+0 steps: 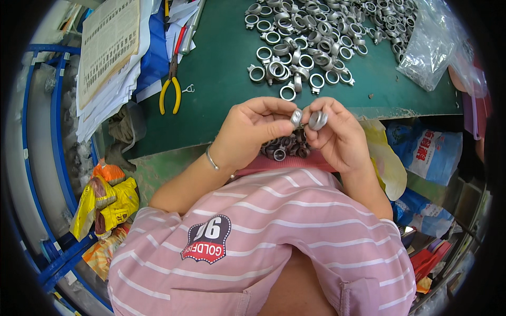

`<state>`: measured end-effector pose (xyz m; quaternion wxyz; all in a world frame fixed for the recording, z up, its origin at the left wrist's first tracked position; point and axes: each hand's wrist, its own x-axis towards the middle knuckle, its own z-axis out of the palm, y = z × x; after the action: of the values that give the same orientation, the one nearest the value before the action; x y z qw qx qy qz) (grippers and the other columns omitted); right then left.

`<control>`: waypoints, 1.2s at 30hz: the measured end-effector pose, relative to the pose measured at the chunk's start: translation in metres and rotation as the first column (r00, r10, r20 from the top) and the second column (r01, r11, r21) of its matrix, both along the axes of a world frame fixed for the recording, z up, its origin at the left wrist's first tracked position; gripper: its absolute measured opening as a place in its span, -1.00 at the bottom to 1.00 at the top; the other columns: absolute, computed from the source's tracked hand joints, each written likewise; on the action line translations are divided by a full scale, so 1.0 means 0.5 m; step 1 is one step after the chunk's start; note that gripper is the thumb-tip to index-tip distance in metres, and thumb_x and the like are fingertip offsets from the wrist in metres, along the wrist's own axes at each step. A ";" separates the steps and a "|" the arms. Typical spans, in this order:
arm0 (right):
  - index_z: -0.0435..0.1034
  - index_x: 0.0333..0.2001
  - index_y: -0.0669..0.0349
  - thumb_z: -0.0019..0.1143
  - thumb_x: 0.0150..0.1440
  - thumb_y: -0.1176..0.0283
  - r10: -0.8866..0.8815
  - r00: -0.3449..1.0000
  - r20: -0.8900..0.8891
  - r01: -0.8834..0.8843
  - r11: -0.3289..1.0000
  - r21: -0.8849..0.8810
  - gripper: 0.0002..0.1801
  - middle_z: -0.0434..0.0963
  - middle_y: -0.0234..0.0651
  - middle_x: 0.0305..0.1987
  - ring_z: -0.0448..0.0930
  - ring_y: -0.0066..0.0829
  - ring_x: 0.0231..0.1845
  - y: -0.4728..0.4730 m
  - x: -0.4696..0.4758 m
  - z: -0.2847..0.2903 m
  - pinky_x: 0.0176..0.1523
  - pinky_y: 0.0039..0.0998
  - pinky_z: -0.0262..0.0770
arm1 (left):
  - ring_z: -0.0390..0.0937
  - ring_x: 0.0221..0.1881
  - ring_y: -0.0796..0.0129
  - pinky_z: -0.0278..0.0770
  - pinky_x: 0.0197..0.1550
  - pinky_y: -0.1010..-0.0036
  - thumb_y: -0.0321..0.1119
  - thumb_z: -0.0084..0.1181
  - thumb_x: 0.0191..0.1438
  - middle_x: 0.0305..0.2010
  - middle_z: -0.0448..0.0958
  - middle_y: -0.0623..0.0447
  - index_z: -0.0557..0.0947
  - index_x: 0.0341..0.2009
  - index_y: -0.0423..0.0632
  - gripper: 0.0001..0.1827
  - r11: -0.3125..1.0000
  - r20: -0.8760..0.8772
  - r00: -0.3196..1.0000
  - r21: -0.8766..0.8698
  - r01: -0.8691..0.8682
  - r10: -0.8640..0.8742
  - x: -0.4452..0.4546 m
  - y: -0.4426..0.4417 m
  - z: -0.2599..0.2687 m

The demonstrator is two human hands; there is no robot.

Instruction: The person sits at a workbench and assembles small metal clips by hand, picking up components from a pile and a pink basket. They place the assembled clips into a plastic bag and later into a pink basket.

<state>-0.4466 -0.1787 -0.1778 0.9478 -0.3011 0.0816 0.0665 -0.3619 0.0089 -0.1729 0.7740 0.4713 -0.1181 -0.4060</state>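
My left hand [255,128] pinches a small silver metal part [296,117] between thumb and fingertips. Close beside it, my right hand [338,136] grips a metal ring clamp [317,120], its ring tilted on edge. The two parts are near each other; whether they are joined I cannot tell. Under my hands, several darker ring clamps [280,153] lie in a pink container [261,164] at my lap, partly hidden by the hands. Beyond them, a large heap of grey metal ring clamps [316,47] covers the far part of the green tabletop [217,71].
Yellow-handled pliers [170,93] lie at the left, with a small metal hook [189,89] beside them. Stacked papers [108,55] lean on a blue bin [152,55]. A clear plastic bag [429,47] rests at the right. Blue shelving [63,130] stands left of me.
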 end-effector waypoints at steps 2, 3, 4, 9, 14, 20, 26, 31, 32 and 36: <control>0.39 -0.15 0.30 0.00 0.21 0.48 0.013 0.990 0.137 0.038 0.931 -0.364 -0.84 0.49 -0.24 -0.18 0.48 -0.50 -0.20 0.006 -0.012 -0.002 -0.12 -0.53 0.42 | 0.52 -0.16 0.37 0.52 -0.13 0.49 -0.56 0.24 -0.04 -0.17 0.55 -0.01 0.59 -0.15 -0.19 -0.71 0.986 0.298 0.952 0.165 0.028 -0.077 -0.002 0.005 0.021; 0.41 -0.17 0.30 0.04 0.17 0.53 0.038 0.980 0.198 0.074 0.846 -0.528 -0.86 0.49 -0.26 -0.16 0.49 -0.48 -0.13 0.009 -0.022 -0.002 -0.04 -0.53 0.40 | 0.52 -0.22 0.36 0.50 -0.16 0.48 -0.55 0.25 -0.07 -0.22 0.55 0.00 0.61 -0.20 -0.17 -0.74 0.952 0.504 0.845 0.306 0.021 -0.181 -0.001 0.012 0.044; 0.47 -0.24 0.28 0.09 0.09 0.65 0.081 0.982 0.169 0.026 0.834 -0.551 -0.86 0.48 -0.30 -0.13 0.45 -0.44 0.03 0.008 -0.030 0.006 0.09 -0.48 0.34 | 0.52 -0.27 0.35 0.49 -0.18 0.48 -0.55 0.27 -0.09 -0.27 0.54 0.01 0.63 -0.26 -0.15 -0.77 0.901 0.662 0.686 0.433 -0.022 -0.302 0.001 0.017 0.056; 0.47 -0.27 0.30 0.04 -0.03 0.73 0.087 0.936 0.342 0.324 0.171 -0.931 -0.78 0.48 -0.18 -0.19 0.49 -0.26 -0.09 -0.006 -0.015 0.017 -0.02 -0.38 0.40 | 0.47 -0.24 0.12 0.44 -0.18 0.36 -0.57 0.28 -0.20 -0.22 0.46 -0.06 0.62 -0.27 -0.15 -0.71 0.897 0.901 0.303 0.382 -0.222 -0.309 0.018 0.010 0.035; 0.46 -0.27 0.30 0.07 -0.10 0.73 0.054 0.917 0.396 0.382 -0.414 -0.827 -0.74 0.44 -0.14 -0.23 0.45 -0.13 -0.18 -0.027 0.042 0.008 -0.09 -0.27 0.39 | 0.43 -0.20 0.04 0.41 -0.13 0.30 -0.55 0.27 -0.17 -0.24 0.43 -0.07 0.57 -0.28 -0.17 -0.72 0.837 0.939 0.178 0.344 -0.426 -0.295 0.038 -0.037 0.011; 0.45 -0.34 0.32 0.20 -0.10 0.64 0.088 0.924 0.373 0.374 -0.421 -0.826 -0.83 0.46 -0.14 -0.19 0.46 -0.15 -0.16 -0.033 0.031 0.012 -0.11 -0.31 0.40 | 0.50 -0.19 0.18 0.47 -0.09 0.40 -0.55 0.28 -0.13 -0.20 0.50 -0.05 0.55 -0.31 -0.19 -0.76 0.864 0.905 0.328 0.378 -0.332 -0.270 0.043 -0.010 -0.003; 0.42 -0.20 0.30 0.15 0.12 0.53 -0.140 0.964 0.227 0.257 0.722 -0.643 -0.84 0.53 -0.21 -0.14 0.56 -0.53 -0.24 -0.002 0.003 -0.009 -0.21 -0.50 0.51 | 0.56 -0.08 0.27 0.57 -0.04 0.43 -0.51 0.16 0.06 -0.07 0.54 -0.08 0.51 -0.10 -0.22 -0.73 0.998 0.024 0.998 0.008 -0.054 0.054 0.030 -0.003 -0.014; 0.27 0.06 0.33 -0.01 0.23 0.45 -0.040 0.999 0.037 0.047 0.974 -0.221 -0.66 0.56 -0.20 -0.19 0.60 -0.48 -0.23 -0.012 0.002 0.004 -0.26 -0.57 0.54 | 0.57 -0.08 0.25 0.60 -0.05 0.44 -0.46 0.10 0.14 -0.08 0.55 -0.11 0.48 -0.03 -0.24 -0.71 0.996 -0.258 0.966 -0.091 0.009 -0.032 0.030 0.004 -0.008; 0.28 0.04 0.34 0.00 0.23 0.46 -0.034 0.998 0.047 0.044 0.974 -0.222 -0.68 0.56 -0.18 -0.18 0.60 -0.48 -0.23 -0.013 0.002 0.007 -0.25 -0.57 0.54 | 0.58 -0.09 0.25 0.60 -0.06 0.44 -0.46 0.10 0.14 -0.09 0.55 -0.10 0.48 -0.03 -0.24 -0.71 0.995 -0.267 0.963 -0.097 0.000 -0.026 0.029 0.004 -0.008; 0.39 -0.09 0.36 0.01 0.17 0.57 -0.035 0.990 0.134 0.089 0.901 -0.425 -0.79 0.57 -0.15 -0.14 0.60 -0.41 -0.18 -0.011 -0.005 0.002 -0.17 -0.49 0.54 | 0.59 -0.14 0.27 0.61 -0.10 0.46 -0.50 0.11 0.11 -0.13 0.57 -0.09 0.50 -0.07 -0.27 -0.73 0.999 -0.191 0.981 -0.050 0.018 -0.028 0.024 0.009 0.001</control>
<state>-0.4492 -0.1840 -0.1769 0.8628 -0.5034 0.0455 -0.0021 -0.3497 0.0132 -0.1724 0.7881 0.4099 -0.0580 -0.4555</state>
